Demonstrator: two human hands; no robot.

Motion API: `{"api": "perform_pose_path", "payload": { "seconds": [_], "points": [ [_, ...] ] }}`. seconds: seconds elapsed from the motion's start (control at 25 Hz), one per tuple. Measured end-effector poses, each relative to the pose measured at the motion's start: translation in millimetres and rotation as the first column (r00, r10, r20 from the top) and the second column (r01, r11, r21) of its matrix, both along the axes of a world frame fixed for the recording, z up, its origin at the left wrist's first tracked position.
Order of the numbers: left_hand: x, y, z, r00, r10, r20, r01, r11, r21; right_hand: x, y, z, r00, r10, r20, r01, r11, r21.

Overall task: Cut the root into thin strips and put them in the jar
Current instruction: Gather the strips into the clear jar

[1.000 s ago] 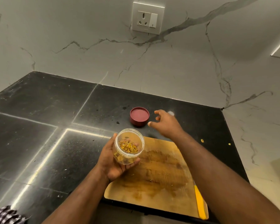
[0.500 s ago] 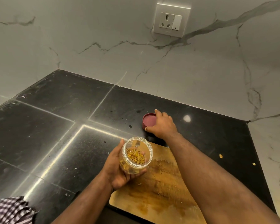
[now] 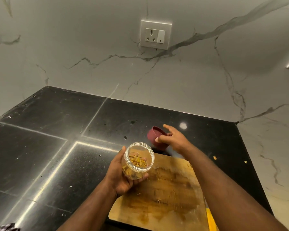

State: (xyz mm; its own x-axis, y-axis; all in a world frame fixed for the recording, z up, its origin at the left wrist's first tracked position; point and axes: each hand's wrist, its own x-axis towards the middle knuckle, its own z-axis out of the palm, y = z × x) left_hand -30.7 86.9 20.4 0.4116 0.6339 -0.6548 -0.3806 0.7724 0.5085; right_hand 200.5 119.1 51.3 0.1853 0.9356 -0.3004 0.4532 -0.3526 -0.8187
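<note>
Left hand (image 3: 122, 177) grips the open jar (image 3: 138, 160) of strips — right hand (image 3: 172, 139) pinches the tilted red lid (image 3: 154, 136).

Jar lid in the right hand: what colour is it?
Dark red lid, seen in the head view.

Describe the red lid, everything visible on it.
The lid is round, dark red, plastic by its look, with a shallow side wall and a flat face. It is off the jar and tilted, hollow side facing up and away. The right hand grips it, thumb on the near wall, fingers over the far rim. It sits behind the cutting board, low over the black counter; whether its lower edge touches the counter is unclear.
</note>
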Motion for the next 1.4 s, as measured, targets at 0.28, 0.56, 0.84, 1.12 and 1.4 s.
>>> {"api": "perform_pose_path", "payload": {
  "seconds": [0.28, 0.56, 0.84, 1.12, 1.4],
  "points": [
    [19, 2, 18, 0.995, -0.063, -0.082, 0.067, 0.997, 0.049, -8, -61, 81, 0.884, 0.448, 0.130, -0.451, 0.892, -0.007],
    [39, -4, 26, 0.971, -0.133, -0.200, 0.148, 0.987, 0.060, -14, -76, 102, 0.710, 0.561, 0.426, -0.558, 0.817, -0.146],
    [46, -7, 23, 0.966, -0.084, -0.243, 0.105, 0.992, 0.075, -11, -84, 98, 0.708, 0.534, 0.462, -0.548, 0.828, -0.117],
    [45, -8, 31, 0.960, -0.120, -0.251, 0.136, 0.990, 0.048, -10, -88, 104, 0.693, 0.534, 0.485, -0.567, 0.819, -0.091],
    [43, -8, 32, 0.958, -0.089, -0.273, 0.119, 0.988, 0.097, -10, -83, 101, 0.826, 0.372, 0.422, -0.344, 0.928, -0.146]
  ]
}}
